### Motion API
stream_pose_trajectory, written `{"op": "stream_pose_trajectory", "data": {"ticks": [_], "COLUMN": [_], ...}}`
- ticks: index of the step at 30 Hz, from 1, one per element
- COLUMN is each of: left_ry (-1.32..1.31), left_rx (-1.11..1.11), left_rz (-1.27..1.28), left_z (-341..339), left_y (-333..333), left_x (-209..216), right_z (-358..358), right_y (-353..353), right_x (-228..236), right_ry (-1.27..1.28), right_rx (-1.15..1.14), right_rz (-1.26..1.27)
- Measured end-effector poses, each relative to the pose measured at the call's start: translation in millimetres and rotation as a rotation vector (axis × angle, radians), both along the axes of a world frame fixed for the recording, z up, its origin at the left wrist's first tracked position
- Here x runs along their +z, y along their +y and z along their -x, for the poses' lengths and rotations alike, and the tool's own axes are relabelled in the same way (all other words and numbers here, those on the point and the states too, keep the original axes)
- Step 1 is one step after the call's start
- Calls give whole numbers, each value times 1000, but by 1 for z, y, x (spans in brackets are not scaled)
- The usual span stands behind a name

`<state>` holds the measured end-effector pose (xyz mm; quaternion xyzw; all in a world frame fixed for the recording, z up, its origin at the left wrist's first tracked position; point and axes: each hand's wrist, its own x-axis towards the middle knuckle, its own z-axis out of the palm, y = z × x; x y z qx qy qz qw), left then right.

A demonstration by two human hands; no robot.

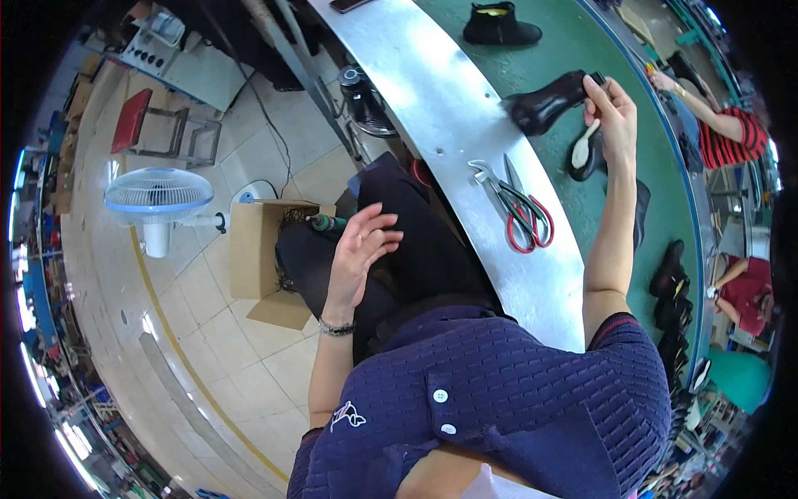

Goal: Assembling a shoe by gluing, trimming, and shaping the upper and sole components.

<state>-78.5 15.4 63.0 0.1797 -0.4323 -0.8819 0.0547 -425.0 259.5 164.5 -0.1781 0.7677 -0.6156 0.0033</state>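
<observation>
The right hand [613,112] pinches a glossy black ankle boot [544,104] by its upper end, above the right edge of the silver metal desk [544,308]; this grip probably keeps most of the boot uncovered and easy to see, though its blurred toe hides detail. The left hand [363,245] holds nothing, its fingers loosely spread and bent, left of the desk over the lap, near a green-handled tool [328,223] whose working end I cannot make out. Pincers [487,178] and scissors [514,178] overlap on the desk, handles turned toward the person, seemingly to keep them within easy reach. An open cardboard box [249,258] with dark, tangled contents stands left of the desk beside the person's leg, perhaps as a handy bin. The desk's top is bright and reflective; along its right side runs a green surface [565,208] bearing more black footwear, including a yellow-lined ankle boot [501,27]. Left of the desk, a tiled floor [216,349] carries a white-and-blue fan [158,195] and a red-topped stool [133,121]; far to its right, other people work.
</observation>
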Motion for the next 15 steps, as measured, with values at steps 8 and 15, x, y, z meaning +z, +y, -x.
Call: {"op": "stream_pose_trajectory", "data": {"ticks": [8,15], "left_ry": [255,82], "left_rx": [-233,-4], "left_rz": [693,502], "left_z": [34,-34], "left_y": [5,5], "left_x": [44,-10], "right_z": [-118,-172], "right_y": [-91,-150], "right_x": [37,-6], "right_ry": [-394,-460], "right_rx": [697,911], "right_rz": [131,1]}}
